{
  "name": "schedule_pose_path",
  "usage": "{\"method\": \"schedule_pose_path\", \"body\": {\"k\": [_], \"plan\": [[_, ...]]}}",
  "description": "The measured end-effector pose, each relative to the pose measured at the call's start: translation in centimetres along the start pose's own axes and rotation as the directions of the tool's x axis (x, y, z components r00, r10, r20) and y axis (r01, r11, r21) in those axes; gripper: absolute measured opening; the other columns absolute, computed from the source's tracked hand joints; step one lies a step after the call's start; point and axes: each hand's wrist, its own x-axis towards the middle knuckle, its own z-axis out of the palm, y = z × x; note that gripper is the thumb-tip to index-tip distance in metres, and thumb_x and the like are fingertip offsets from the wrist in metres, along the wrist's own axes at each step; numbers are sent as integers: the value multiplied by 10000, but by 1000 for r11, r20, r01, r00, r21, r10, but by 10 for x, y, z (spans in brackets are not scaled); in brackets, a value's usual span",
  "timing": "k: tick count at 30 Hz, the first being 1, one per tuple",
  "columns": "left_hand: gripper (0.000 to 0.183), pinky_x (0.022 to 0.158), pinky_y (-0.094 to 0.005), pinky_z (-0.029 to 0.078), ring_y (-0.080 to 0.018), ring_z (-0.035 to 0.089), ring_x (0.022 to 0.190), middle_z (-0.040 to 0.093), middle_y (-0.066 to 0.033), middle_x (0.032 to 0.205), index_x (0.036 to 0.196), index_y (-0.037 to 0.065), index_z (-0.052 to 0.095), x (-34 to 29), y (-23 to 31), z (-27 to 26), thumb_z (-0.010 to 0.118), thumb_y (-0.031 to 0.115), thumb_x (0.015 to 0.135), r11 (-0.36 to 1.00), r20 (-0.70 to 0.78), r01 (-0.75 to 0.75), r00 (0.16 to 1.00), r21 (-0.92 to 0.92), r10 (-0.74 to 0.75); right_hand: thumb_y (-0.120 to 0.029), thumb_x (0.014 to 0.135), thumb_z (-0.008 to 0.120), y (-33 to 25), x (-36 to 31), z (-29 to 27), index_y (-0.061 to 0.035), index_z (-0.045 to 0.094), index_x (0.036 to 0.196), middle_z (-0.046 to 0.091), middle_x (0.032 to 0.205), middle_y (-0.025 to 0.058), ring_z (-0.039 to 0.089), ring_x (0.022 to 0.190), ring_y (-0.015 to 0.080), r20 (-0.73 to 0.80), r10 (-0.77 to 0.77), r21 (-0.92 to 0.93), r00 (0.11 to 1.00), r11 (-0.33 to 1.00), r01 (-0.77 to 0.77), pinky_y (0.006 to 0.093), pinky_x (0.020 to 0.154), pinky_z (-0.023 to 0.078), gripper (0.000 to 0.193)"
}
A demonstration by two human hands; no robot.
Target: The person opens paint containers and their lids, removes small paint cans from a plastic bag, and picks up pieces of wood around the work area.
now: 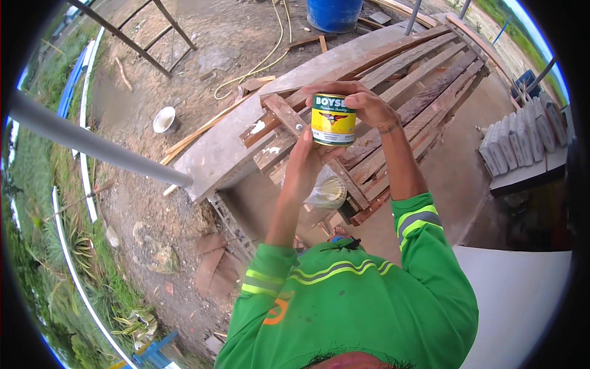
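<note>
A small paint can (332, 126), green at the top with a yellow label, is held upright between my two hands. My left hand (305, 154) grips it from below, at the lower left side. Over the lid and the upper right edge lies my right hand (370, 106), its fingers wrapped across the top. Behind and below the can is a rack of worn wooden planks (424, 92). A clear plastic bag or tub (329, 192) with pale contents sits under my left wrist, partly hidden by it.
A concrete ledge (215, 166) runs beside the planks, with a grey post (104, 144) rising at left. Several grey sacks (522, 138) stand on the right. A white bucket (165, 120), a blue drum (334, 13) and a yellow hose (258, 64) lie on the dirt ground beyond.
</note>
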Motion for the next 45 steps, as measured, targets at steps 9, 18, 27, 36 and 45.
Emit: {"method": "schedule_pose_path", "body": {"k": [9,18,27,36,45], "plan": [[647,1038,-448,466,-311,575,1213,556,-189,1324,1401,-10,396,-7,14,6,412,507,1014,997,-34,-10,999,82,13,-416,734,623,10,5,2,-7,563,1349,580,1330,210,590,1187,279,57,-42,133,997,990,34,382,1034,455,740],[683,884,-437,567,-347,664,1033,604,-230,1218,1361,-25,430,-33,28,-38,405,554,999,998,2,29,1000,-57,-29,-468,847,588,6,15,67,-59,360,1505,478,1458,136,474,1312,276,-98,90,-266,991,957,-113,395,1124,328,808],[672,937,-451,539,-335,656,1050,607,-229,1213,1348,-39,442,-73,55,-114,316,540,1031,999,-135,1,991,-44,-7,-252,673,841,93,-78,166,-111,267,1519,323,1492,175,337,1350,391,-411,536,-851,738,66,-521,459,1135,314,1033],[679,942,-446,532,-339,651,1061,603,-220,1235,1348,-28,453,-98,77,-141,312,553,1026,998,-192,-26,981,-50,16,-96,632,832,102,-83,180,-123,328,1472,358,1427,187,359,1320,407,-564,342,-788,752,51,-614,453,1110,351,980],[651,951,-424,528,-313,650,1066,614,-224,1214,1330,-46,462,-105,73,-147,340,520,1031,999,-170,0,986,-32,-6,-122,678,791,94,-94,175,-97,468,1384,528,1265,162,504,1207,354,-606,249,-697,755,293,-655,414,1029,426,777]]}}
